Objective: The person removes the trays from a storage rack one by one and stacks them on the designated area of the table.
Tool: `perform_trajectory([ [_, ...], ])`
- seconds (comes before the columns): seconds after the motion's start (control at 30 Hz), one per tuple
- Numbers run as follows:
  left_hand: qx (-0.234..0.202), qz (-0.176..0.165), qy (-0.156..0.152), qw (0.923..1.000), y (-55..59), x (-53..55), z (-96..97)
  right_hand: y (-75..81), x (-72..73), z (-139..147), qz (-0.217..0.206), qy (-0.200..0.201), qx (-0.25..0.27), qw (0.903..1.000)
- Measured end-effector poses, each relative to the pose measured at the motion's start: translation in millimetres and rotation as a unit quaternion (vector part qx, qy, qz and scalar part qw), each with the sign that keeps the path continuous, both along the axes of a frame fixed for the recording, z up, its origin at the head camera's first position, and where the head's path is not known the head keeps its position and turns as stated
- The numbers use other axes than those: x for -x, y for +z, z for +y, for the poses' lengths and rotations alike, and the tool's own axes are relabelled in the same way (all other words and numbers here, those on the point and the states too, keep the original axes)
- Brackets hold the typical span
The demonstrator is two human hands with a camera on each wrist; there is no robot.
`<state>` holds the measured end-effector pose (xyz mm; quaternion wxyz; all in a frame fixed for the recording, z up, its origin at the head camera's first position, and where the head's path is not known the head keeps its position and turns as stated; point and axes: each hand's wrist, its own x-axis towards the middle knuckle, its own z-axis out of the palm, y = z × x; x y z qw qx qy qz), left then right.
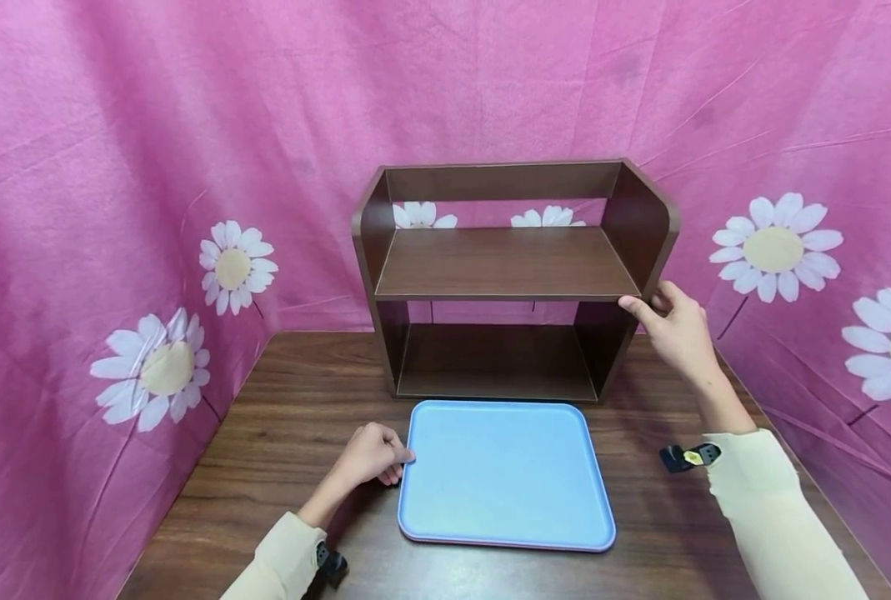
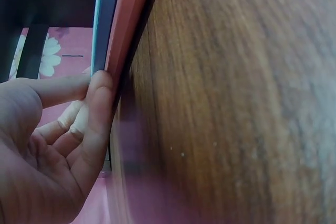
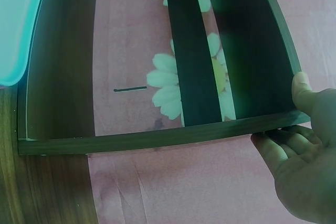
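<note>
A light-blue rectangular tray (image 1: pixel 505 479) lies on the table in front of the dark brown two-tier shelf (image 1: pixel 508 262). Under its rim shows the edge of a red tray (image 2: pixel 128 14), stacked close below. My left hand (image 1: pixel 373 454) pinches the left edge of the trays; in the left wrist view its fingertips (image 2: pixel 101 80) are right at the layered rims. On the far side, my right hand (image 1: pixel 678 325) grips the shelf's right side panel, thumb at the front end of the upper board and fingers round the outer face, as the right wrist view also shows.
The wood-grain table (image 1: pixel 295 400) carries the shelf and trays. A pink curtain (image 1: pixel 302 125) with white daisies hangs behind the shelf and along both sides. Dark wrist cameras sit at both cream sleeves (image 1: pixel 775 508).
</note>
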<state>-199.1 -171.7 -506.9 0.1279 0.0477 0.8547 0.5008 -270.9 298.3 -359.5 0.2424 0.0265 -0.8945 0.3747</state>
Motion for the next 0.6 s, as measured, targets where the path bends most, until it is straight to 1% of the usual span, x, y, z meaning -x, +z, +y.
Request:
perform_trajectory([
  [0.47, -0.001, 0.006, -0.002, 1.0, -1.3, 2.3, 1.4, 0.8, 0.5, 0.7, 0.004, -0.002, -0.004, 1.0],
  [0.6, 0.008, 0.005, -0.006, 0.9999, 0.9, 2.3, 1.2, 0.8, -0.2, 1.5, 0.003, -0.004, -0.009, 0.9999],
])
